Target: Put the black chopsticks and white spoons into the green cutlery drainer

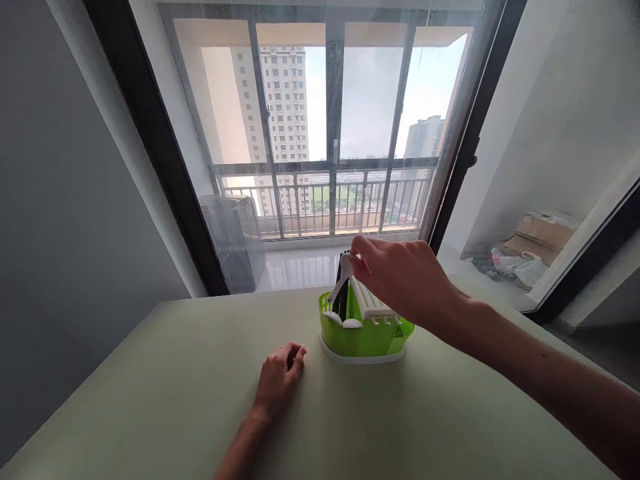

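A green utensil holder (357, 340) with a white base stands on the table. Above its left compartment, my right hand (395, 267) pinches a white spoon (344, 272) between thumb and fingers; the narrow end slants down to the left. Dark, long utensils (341, 300) stand in that compartment, partly behind the spoon. Two white rounded pieces (353, 324) rest at the holder's front rim. A white slatted rack (370, 303) with small hooks sits at its middle, partly under my right hand. To the left of the holder, my left hand (281, 373) rests on the table, fingers curled and nothing visible in them.
The pale table (200, 373) reaches to a glass door with a dark frame (165, 160). Beyond the glass are a balcony railing (350, 207), a grey cabinet-like box (233, 240) and, at right, cardboard (543, 237) with plastic bags (527, 270). A grey wall (60, 200) stands at left.
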Demonstrator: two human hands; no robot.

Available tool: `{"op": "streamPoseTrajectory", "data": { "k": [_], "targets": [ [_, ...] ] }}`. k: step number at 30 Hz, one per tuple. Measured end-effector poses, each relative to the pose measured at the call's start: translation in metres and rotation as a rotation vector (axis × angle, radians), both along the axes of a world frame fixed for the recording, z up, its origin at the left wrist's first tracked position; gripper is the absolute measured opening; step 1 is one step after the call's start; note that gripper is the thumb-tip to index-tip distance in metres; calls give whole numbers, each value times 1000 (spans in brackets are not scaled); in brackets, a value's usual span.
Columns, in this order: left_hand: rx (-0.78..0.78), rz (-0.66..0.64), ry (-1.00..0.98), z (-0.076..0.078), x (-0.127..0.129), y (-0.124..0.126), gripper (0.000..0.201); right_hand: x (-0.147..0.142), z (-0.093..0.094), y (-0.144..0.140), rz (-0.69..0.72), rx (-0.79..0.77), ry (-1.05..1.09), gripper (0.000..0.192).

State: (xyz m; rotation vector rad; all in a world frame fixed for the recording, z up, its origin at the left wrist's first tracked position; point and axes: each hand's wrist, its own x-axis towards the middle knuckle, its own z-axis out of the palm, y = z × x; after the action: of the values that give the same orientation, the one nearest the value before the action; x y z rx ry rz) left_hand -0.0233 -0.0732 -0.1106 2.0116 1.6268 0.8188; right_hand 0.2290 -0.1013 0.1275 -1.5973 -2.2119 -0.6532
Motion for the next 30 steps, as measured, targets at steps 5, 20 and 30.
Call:
{"op": "streamPoseTrajectory", "data": {
  "k": [5, 20, 30],
  "targets": [
    [-3, -6, -20, -1, 0, 0, 38, -23, -9, 20, 71, -189, -75, 20],
    [7, -3, 2, -4, 0, -1, 38, -62, -39, 57, 237, -418, -206, 20],
    [16, -8, -9, -3, 1, -2, 38, -55, -50, 73, 262, -558, -11, 45]
  ]
}}
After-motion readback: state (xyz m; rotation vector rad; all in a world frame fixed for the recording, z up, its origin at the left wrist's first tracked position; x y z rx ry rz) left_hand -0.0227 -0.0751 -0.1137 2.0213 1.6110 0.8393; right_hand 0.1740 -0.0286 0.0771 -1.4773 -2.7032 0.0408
